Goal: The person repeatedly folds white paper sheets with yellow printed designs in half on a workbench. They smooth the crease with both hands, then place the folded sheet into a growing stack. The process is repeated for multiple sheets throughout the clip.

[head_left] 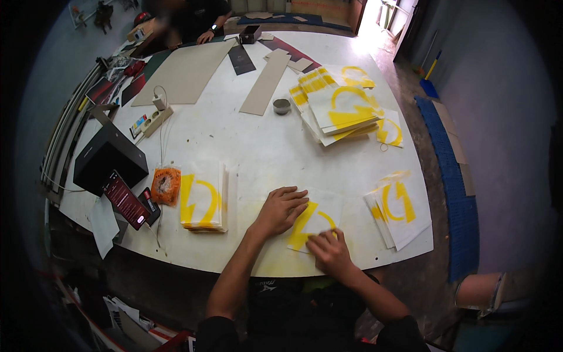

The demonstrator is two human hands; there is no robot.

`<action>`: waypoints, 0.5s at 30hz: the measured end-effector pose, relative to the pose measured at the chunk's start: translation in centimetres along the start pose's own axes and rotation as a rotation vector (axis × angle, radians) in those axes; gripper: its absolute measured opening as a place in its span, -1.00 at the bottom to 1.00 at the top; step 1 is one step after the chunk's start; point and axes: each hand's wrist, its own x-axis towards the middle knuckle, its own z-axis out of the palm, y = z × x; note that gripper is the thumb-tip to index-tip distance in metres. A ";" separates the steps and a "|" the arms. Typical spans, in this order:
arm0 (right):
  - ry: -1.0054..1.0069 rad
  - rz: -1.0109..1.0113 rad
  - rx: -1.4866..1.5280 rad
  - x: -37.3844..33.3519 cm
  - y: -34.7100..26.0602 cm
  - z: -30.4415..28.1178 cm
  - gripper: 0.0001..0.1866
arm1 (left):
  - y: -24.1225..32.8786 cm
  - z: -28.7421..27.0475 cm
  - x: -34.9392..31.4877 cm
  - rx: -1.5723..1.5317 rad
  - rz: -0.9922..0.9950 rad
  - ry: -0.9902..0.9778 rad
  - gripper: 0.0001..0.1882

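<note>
A white paper piece (319,223) with a yellow printed design lies flat near the front edge of the table. My left hand (282,209) rests flat over its left side, fingers stretched out. On its lower right part is my right hand (329,251), its fingers curled in and a little blurred; what they hold, if anything, is hidden. Left of my hands stands a neat stack of similar printed pieces (202,196). A few more printed pieces (399,211) lie fanned out on the right.
Farther back is a larger, untidy stack of yellow-printed pieces (343,111), with a small round tin (281,106) beside it. On the left are a black box (111,158), a phone (126,199), an orange packet (166,185) and a power strip (153,122). Another person's hand (205,37) shows at the far side.
</note>
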 end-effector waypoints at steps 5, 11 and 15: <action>-0.059 0.048 0.134 -2.8 -0.6 -3.5 -0.70 | 1.4 -0.6 0.0 0.078 0.031 -0.004 -0.52; 0.144 0.135 -0.026 -2.4 2.9 -1.7 -0.70 | 1.4 -0.3 -0.5 0.190 0.039 0.068 -0.44; 0.038 0.058 0.049 -6.2 -1.5 -3.7 -0.70 | 2.1 -0.9 -1.1 0.327 -0.027 0.062 -0.47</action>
